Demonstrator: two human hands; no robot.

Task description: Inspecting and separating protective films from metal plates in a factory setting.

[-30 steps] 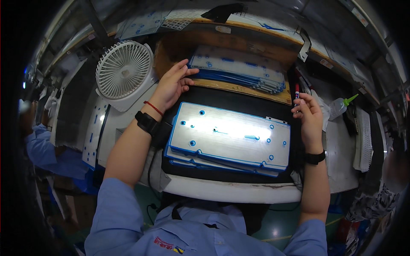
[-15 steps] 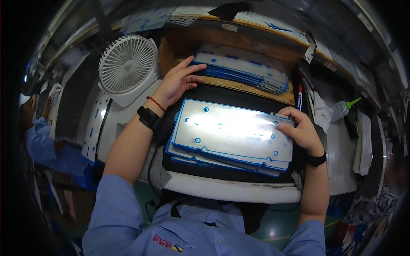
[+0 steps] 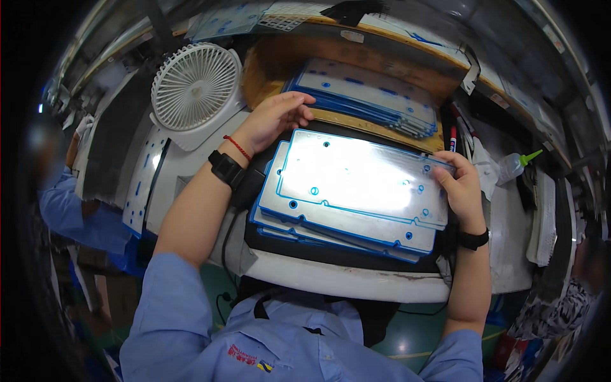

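A: What is seen on the left?

B: A co-worker's blue sleeve (image 3: pixel 70 210) is seen at the far left edge, and a white fan (image 3: pixel 194 86) is stood at the far left of the worktop (image 3: pixel 191 172).

A: And the left hand (image 3: pixel 273 121)?

B: It is laid on the far left corner of the top plate (image 3: pixel 363 181), fingers (image 3: pixel 299 108) curled over the edge; the grip is closed lightly on that corner.

A: Where is the plate?

B: It is held at the middle, tilted slightly over the near stack (image 3: pixel 331 226) of blue-rimmed plates on a black mat (image 3: pixel 280 245). A second stack (image 3: pixel 369 99) is kept in the far tray.

A: The right hand (image 3: pixel 461 191)?

B: The plate's right edge is pinched by it, so that grip is closed on the plate too. A green-tipped bottle (image 3: pixel 512 167) is seen further right.

A: How is the step best done?

B: In all likelihood, the plate should be kept level, held by its edges only, and lined up squarely with the stack below.
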